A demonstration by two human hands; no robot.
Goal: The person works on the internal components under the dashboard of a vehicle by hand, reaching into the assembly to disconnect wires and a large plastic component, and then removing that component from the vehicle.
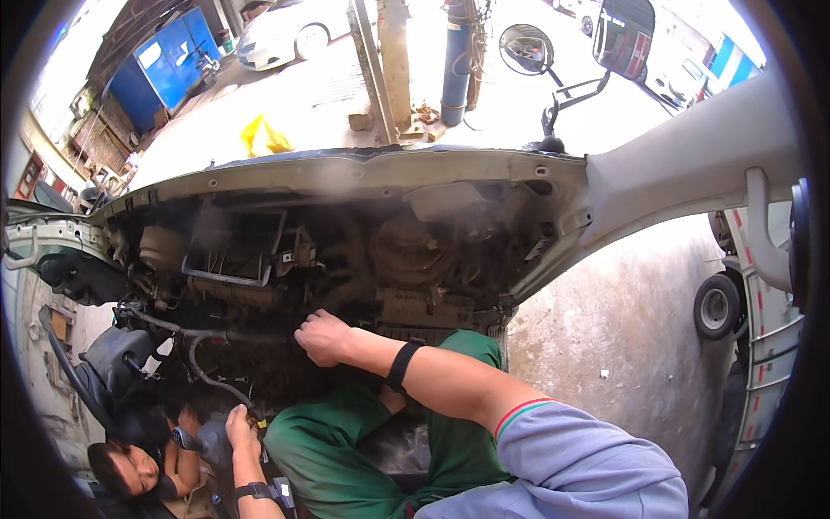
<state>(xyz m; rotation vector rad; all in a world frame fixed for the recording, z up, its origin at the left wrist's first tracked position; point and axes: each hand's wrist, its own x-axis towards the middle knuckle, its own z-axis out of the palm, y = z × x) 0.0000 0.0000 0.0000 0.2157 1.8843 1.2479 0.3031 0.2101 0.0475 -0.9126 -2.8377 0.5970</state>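
Observation:
I sit in green trousers (320, 458) inside a vehicle whose dashboard area (406, 259) is stripped bare. My right hand (322, 337) reaches into the dark space under it, fingers curled on something I cannot make out, beside a grey wrapped wiring harness (194, 333). My left hand (243, 429) is closed at the lower end of a hanging grey branch of the harness (207, 374), next to a small yellow piece (261, 423); what its fingers hold is mostly hidden.
Another person (130, 467) is low at the left, below a black steering column part (121, 355). Outside are a mirror assembly (622, 39), a blue cylinder (456, 73), a post (393, 65), a yellow bag (264, 134), a white car (281, 43) and a wheel (716, 307).

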